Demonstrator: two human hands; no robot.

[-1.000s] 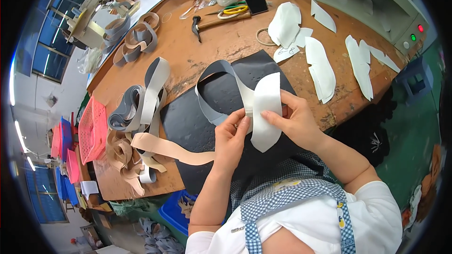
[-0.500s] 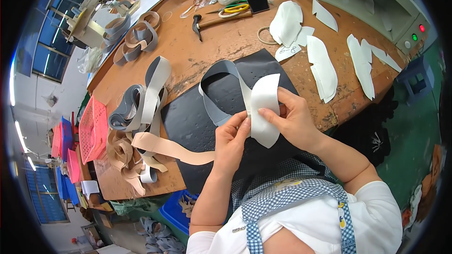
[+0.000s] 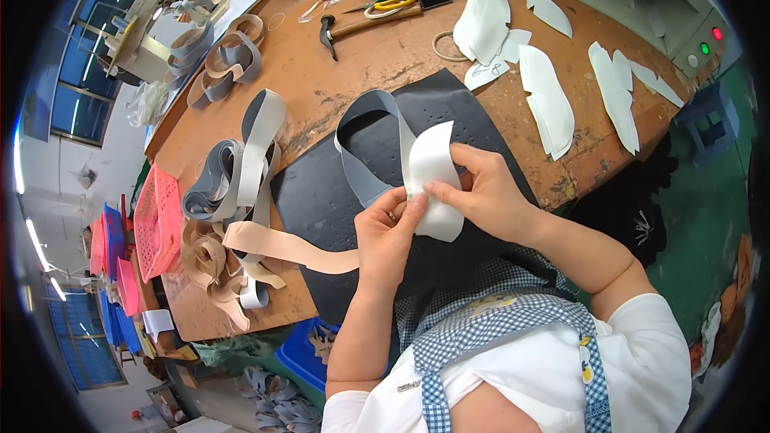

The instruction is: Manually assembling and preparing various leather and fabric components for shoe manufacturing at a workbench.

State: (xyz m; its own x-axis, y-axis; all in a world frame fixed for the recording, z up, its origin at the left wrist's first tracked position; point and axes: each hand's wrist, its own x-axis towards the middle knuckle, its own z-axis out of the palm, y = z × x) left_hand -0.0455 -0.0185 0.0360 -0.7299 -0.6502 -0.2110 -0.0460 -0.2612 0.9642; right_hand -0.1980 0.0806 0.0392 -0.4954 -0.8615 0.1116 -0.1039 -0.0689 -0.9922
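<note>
Both hands are working one piece over the black mat [image 3: 321, 192], the landmark here. The left hand [image 3: 389, 232] is pinching the lower edge of the white curved piece [image 3: 433, 176], fingers closed on it. The right hand [image 3: 481, 192] is gripping the same piece from its other side, thumb pressing on its face. A grey strap [image 3: 365, 140] is looping off the piece over the mat's centre. A beige strap [image 3: 281, 244] is lying across the mat's left edge. A hammer [image 3: 353, 28] is resting beyond the mat's far edge.
</note>
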